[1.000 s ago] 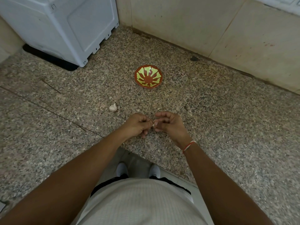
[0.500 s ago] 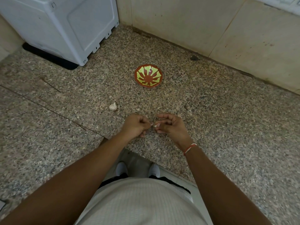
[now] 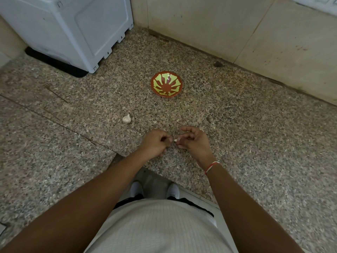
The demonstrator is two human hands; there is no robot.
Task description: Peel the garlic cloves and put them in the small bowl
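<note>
Garlic clove [image 3: 175, 140], small, whitish, is sitting between both hands over the speckled granite countertop [image 3: 255, 143], near its front edge. Head view only.

Left hand [image 3: 155, 143]: fingers curled in, thumb and forefinger tips meeting close against the clove; whether they are actually gripping it or only touching, cannot tell, too small. Right hand [image 3: 193, 141]: fingers curled, fingertips pinching the clove's other end. A red-and-white thread band [image 3: 211, 166] is showing on the right wrist.

Whole white garlic bulb [image 3: 126, 119] is lying on the counter just beyond the left hand, apart from it. Small round red-brown bowl with yellow-green ray pattern [image 3: 166, 84] is sitting further back, well apart from both hands; inside looks bare.

White plastic appliance casing [image 3: 73, 30] is standing at the back left on a black mat [image 3: 54, 63]. Beige tiled wall [image 3: 237, 33] is running along the back.
</note>
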